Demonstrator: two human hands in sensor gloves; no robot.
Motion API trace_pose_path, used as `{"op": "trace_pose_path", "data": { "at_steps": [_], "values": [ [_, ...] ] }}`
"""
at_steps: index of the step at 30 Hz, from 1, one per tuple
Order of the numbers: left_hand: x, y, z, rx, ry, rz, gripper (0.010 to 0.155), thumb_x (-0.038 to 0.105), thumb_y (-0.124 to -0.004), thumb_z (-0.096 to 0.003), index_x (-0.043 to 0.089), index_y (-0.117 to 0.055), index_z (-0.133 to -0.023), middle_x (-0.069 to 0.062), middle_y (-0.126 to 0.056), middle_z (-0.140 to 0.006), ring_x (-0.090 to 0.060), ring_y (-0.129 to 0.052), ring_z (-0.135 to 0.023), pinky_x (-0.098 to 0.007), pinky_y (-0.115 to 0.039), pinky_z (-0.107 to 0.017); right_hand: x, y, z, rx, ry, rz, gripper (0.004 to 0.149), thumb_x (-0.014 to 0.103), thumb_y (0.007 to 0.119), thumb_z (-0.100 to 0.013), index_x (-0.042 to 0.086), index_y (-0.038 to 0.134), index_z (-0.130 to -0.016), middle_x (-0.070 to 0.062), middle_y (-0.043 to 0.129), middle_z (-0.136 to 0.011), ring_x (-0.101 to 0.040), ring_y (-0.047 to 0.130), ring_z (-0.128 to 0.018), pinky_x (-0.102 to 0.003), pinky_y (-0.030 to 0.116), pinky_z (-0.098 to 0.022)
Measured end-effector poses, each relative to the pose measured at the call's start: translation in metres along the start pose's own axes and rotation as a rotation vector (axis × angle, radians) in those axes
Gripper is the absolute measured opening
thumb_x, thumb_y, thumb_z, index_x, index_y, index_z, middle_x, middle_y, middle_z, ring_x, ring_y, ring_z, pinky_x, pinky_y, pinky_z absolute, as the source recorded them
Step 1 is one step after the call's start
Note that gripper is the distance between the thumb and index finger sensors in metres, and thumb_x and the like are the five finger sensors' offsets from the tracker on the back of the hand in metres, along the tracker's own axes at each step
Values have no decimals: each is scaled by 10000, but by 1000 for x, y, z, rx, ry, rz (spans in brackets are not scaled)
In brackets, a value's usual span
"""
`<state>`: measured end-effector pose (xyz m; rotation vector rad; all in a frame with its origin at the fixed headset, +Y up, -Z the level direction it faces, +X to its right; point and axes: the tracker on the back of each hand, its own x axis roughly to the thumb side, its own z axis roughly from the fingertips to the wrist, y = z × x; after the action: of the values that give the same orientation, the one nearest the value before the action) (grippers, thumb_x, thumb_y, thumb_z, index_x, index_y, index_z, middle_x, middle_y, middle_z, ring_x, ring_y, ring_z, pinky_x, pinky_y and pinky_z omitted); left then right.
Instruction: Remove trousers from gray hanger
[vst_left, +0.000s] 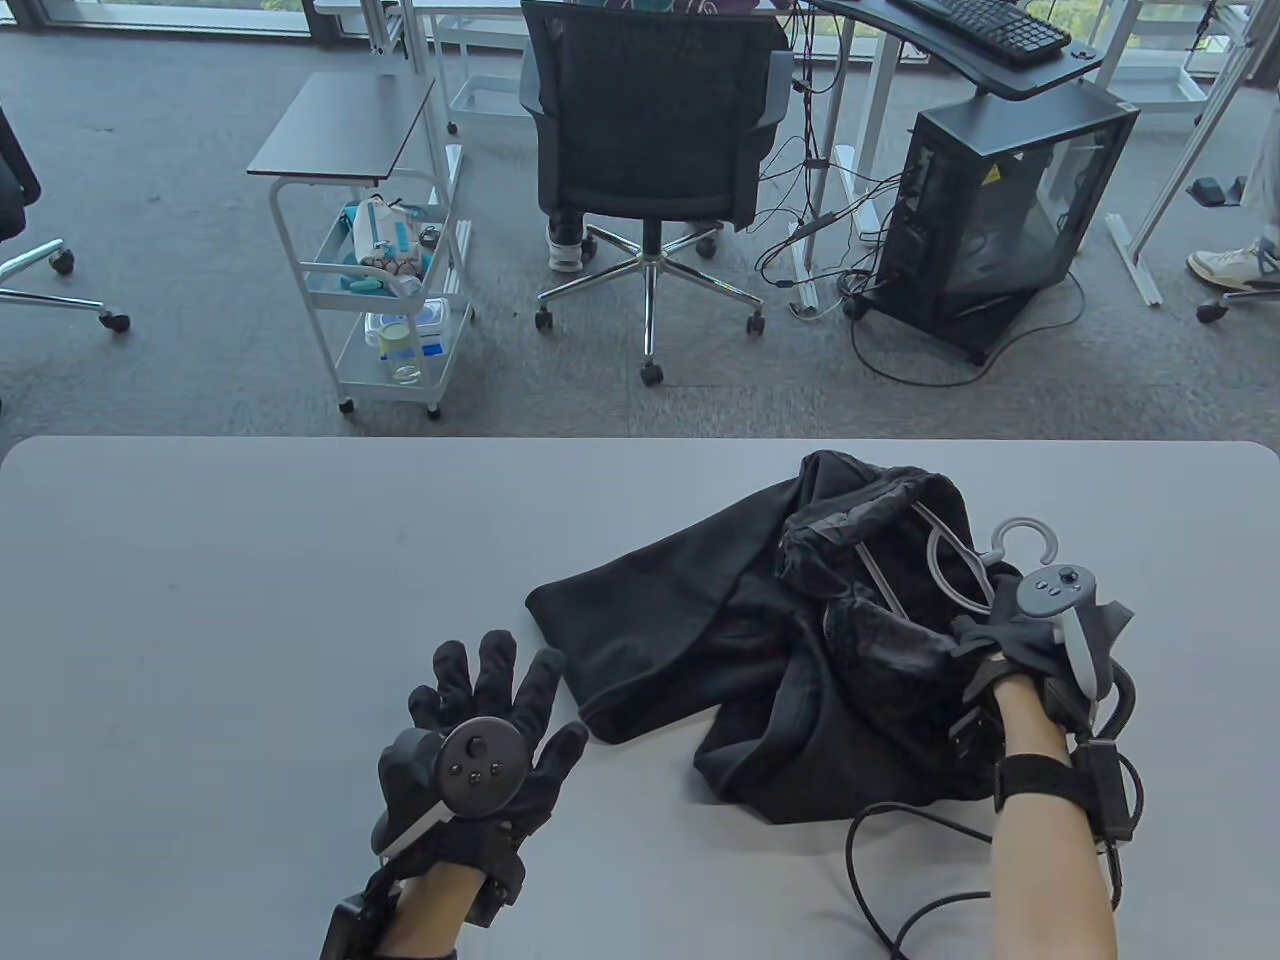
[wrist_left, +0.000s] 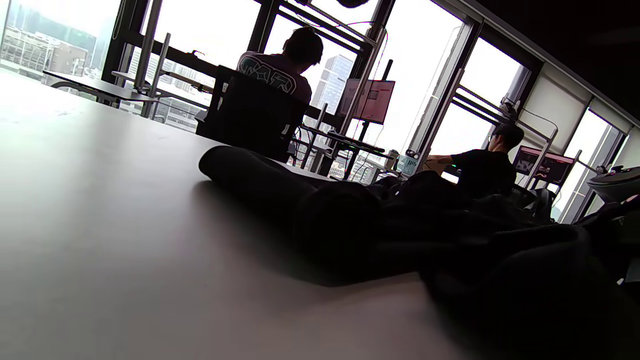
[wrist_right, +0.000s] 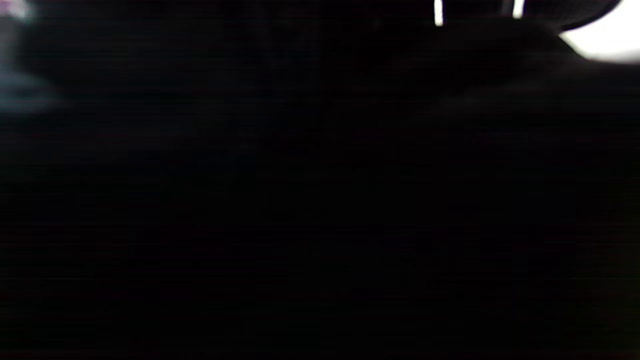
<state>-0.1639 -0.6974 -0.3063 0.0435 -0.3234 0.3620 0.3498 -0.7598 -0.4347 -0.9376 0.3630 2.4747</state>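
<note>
Black trousers (vst_left: 760, 640) lie crumpled on the grey table (vst_left: 250, 600), right of centre. The gray hanger (vst_left: 950, 565) sits in their waist end, its hook (vst_left: 1025, 535) sticking out to the right. My right hand (vst_left: 985, 635) rests on the trousers by the hanger's neck; whether its fingers grip anything is hidden by the tracker. My left hand (vst_left: 490, 690) lies flat on the table with fingers spread, just left of a trouser leg, touching no cloth. The left wrist view shows the trousers (wrist_left: 350, 220) low across the table. The right wrist view is almost black.
A black cable (vst_left: 880, 880) loops on the table by my right forearm. Beyond the far table edge stand an office chair (vst_left: 650, 150), a white cart (vst_left: 390, 290) and a computer tower (vst_left: 1000, 220).
</note>
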Motion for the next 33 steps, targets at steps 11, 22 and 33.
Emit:
{"op": "trace_pose_path", "data": {
  "at_steps": [11,22,33],
  "values": [
    [-1,-1,-2,-26,0,3,761,643,-484,-552,242,-301,-1172,-270,-129,-1209,-699,-61,-964,-851,-216,-551,-21,-7,5,-133,3,-309,571,344,773,-525,66,581,-985,-63,797,-771,-375,838,-654,-518,794,-465],
    [-5,1,3,-16,3,25,760,643,-487,-551,243,-302,-1170,-276,-153,-1209,-701,-80,-966,-851,-227,-549,-9,-42,69,-367,-277,-491,571,315,792,-458,143,622,-975,-26,793,-751,-338,821,-650,-525,761,-485],
    [-20,12,10,159,-1,177,747,627,-526,-547,219,-375,-1154,-292,-301,-1201,-701,-252,-983,-814,-376,-591,16,-67,158,-516,-667,-470,564,317,813,-432,165,668,-956,-13,823,-731,-329,836,-643,-526,756,-488]
  ]
}}
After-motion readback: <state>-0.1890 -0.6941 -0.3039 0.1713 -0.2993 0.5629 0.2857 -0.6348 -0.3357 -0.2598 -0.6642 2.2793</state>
